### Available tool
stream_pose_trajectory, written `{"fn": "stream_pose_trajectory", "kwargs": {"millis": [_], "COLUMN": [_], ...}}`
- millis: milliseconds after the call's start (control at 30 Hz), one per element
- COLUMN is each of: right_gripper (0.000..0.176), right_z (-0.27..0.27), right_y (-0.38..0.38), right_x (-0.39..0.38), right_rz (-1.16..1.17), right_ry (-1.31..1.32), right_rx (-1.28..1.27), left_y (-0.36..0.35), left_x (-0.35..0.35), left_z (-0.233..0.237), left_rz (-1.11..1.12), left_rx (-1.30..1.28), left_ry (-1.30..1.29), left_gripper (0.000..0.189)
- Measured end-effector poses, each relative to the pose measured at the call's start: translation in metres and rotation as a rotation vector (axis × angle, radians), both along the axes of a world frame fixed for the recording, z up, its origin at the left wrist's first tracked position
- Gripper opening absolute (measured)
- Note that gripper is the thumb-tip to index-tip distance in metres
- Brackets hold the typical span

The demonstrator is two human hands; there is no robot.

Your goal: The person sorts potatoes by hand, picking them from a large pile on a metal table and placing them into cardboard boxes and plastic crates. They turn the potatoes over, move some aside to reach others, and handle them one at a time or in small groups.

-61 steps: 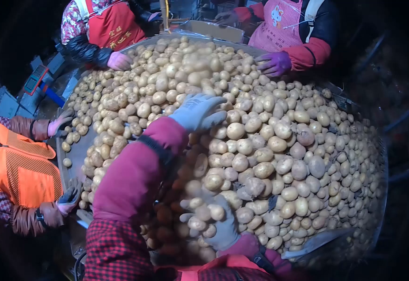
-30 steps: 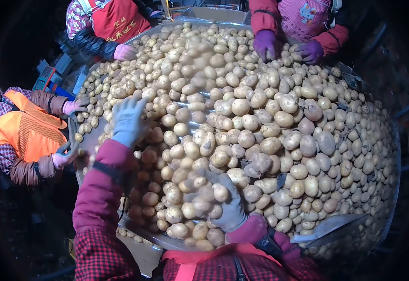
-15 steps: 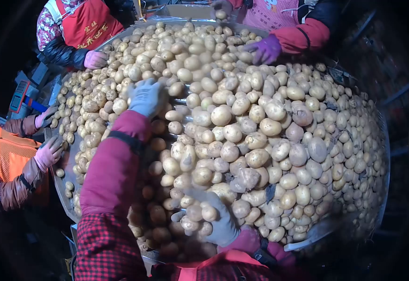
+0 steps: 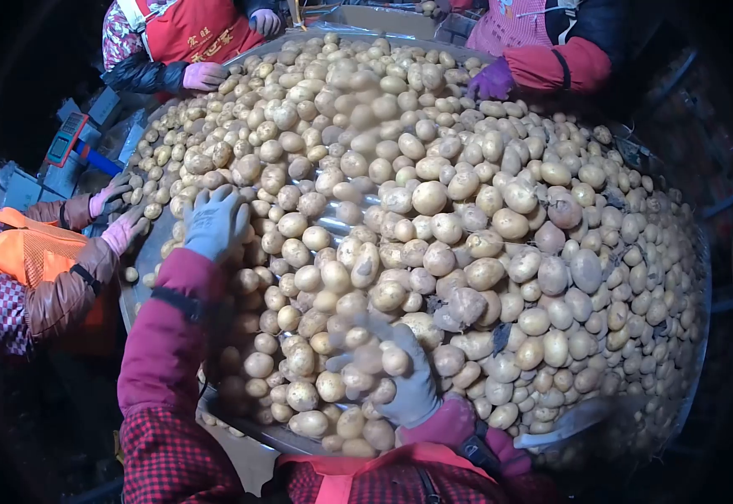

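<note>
Potatoes (image 4: 517, 197) cover a large metal table. My left hand (image 4: 213, 223), in a grey-blue glove, rests on potatoes at the left with its fingers spread and the palm down. Near the front edge, my right hand (image 4: 412, 386), in a grey glove, is curled beside several potatoes (image 4: 366, 365), which lie against its palm and fingers. Motion blurs that hand's fingertips. Between my hands, bare strips of metal (image 4: 337, 220) show among the potatoes.
A co-worker in an orange vest (image 4: 26, 252) has gloved hands at the left edge. Two people in a red apron (image 4: 202, 34) and a pink apron (image 4: 509, 29) stand across. A pale scoop-like object (image 4: 555, 428) lies front right. A red-framed device (image 4: 65, 139) is upper left.
My left hand has moved left and toward me, and potatoes now lie where its arm was. My right hand stays near the front with potatoes. The view has shifted slightly.
</note>
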State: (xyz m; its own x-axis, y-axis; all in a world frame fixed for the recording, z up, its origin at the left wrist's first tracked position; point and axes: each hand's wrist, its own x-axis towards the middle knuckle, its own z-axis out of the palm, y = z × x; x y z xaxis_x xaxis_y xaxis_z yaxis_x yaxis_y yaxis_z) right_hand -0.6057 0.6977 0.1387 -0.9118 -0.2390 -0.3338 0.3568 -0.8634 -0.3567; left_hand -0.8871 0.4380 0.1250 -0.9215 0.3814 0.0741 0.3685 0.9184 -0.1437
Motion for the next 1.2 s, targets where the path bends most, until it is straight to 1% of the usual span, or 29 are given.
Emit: {"fn": "stream_pose_trajectory", "kwargs": {"millis": [67,133,167,200,233,267,300,333,367,400,467,500,533,600,633,667,733,767,800,867,933,1000,1067,1100,1200], "right_gripper": [0.057,0.051,0.048,0.044,0.044,0.044,0.044,0.044,0.045,0.046,0.049,0.050,0.052,0.053,0.053,0.053,0.051,0.050,0.049,0.047,0.044,0.039,0.032,0.031,0.031], "right_z": [0.027,0.026,0.026,0.026,0.026,0.024,0.023,0.018,0.017,0.016,0.015,0.013,0.010,0.012,0.020,0.017,0.014,0.015,0.016,0.013,0.009,0.016,0.027,0.026,0.044], "right_y": [-0.007,-0.006,-0.006,-0.007,-0.006,-0.006,-0.006,-0.006,-0.005,-0.004,-0.003,-0.002,-0.002,-0.001,0.004,0.002,-0.002,-0.004,-0.006,-0.006,-0.008,-0.006,-0.001,-0.003,0.000], "right_x": [-0.006,-0.007,-0.008,-0.009,-0.009,-0.009,-0.010,-0.011,-0.011,-0.011,-0.009,-0.007,-0.002,0.002,-0.002,-0.001,0.001,0.002,0.002,0.002,0.002,-0.001,-0.004,-0.007,-0.012], "right_rz": [-0.058,-0.033,-0.035,-0.036,-0.025,-0.020,-0.014,-0.013,-0.005,0.002,0.003,-0.007,-0.022,-0.027,-0.011,-0.020,-0.028,-0.032,-0.035,-0.030,-0.040,-0.021,0.017,0.035,0.058], "right_ry": [-0.099,-0.093,-0.098,-0.103,-0.091,-0.062,-0.034,0.013,0.020,0.027,0.003,0.011,0.030,0.040,-0.063,-0.046,-0.032,-0.034,-0.036,-0.037,-0.074,-0.127,-0.220,-0.147,-0.208], "right_rx": [-0.032,0.007,0.003,-0.001,0.019,-0.011,-0.041,-0.118,-0.137,-0.155,-0.109,-0.099,-0.076,0.013,-0.223,-0.169,-0.067,-0.021,0.025,0.076,0.108,-0.054,-0.188,-0.136,-0.076], "left_y": [-0.017,-0.018,-0.004,0.007,0.011,0.026,0.037,0.060,0.072,0.090,0.106,0.105,0.094,0.068,0.056,0.049,0.038,0.034,0.042,0.048,0.077,0.100,0.107,0.105,0.093], "left_x": [0.006,0.010,0.014,0.017,0.018,0.024,0.021,0.028,0.025,0.025,0.021,0.016,0.010,0.004,-0.003,-0.007,-0.012,-0.017,-0.013,0.000,0.034,0.079,0.105,0.111,0.111], "left_z": [0.007,0.019,0.039,0.048,0.038,0.038,0.024,0.033,0.025,0.022,0.005,0.003,-0.001,-0.006,-0.007,-0.004,0.004,0.010,0.025,0.024,0.039,0.049,0.016,0.010,0.001], "left_rz": [0.011,0.000,0.006,0.012,-0.095,-0.220,-0.364,-0.405,-0.570,-0.577,-0.637,-0.574,-0.562,-0.442,-0.411,-0.380,-0.261,-0.205,-0.040,-0.302,-0.640,-0.886,-0.967,-0.928,-0.862], "left_rx": [-0.044,-0.121,-0.164,-0.203,-0.120,0.009,0.107,0.128,0.196,0.182,0.208,0.184,0.249,0.290,0.196,0.105,0.022,0.065,-0.012,0.229,0.488,0.533,0.460,0.437,0.380], "left_ry": [-0.072,-0.165,-0.231,-0.297,-0.166,-0.062,0.032,-0.053,-0.003,-0.127,-0.172,-0.217,-0.186,-0.174,-0.107,-0.037,0.024,-0.004,-0.090,0.062,-0.123,-0.268,-0.277,-0.251,-0.216], "left_gripper": [0.033,0.034,0.034,0.033,0.034,0.040,0.046,0.050,0.053,0.054,0.053,0.050,0.047,0.046,0.045,0.045,0.044,0.043,0.045,0.050,0.056,0.059,0.061,0.060,0.057]}}
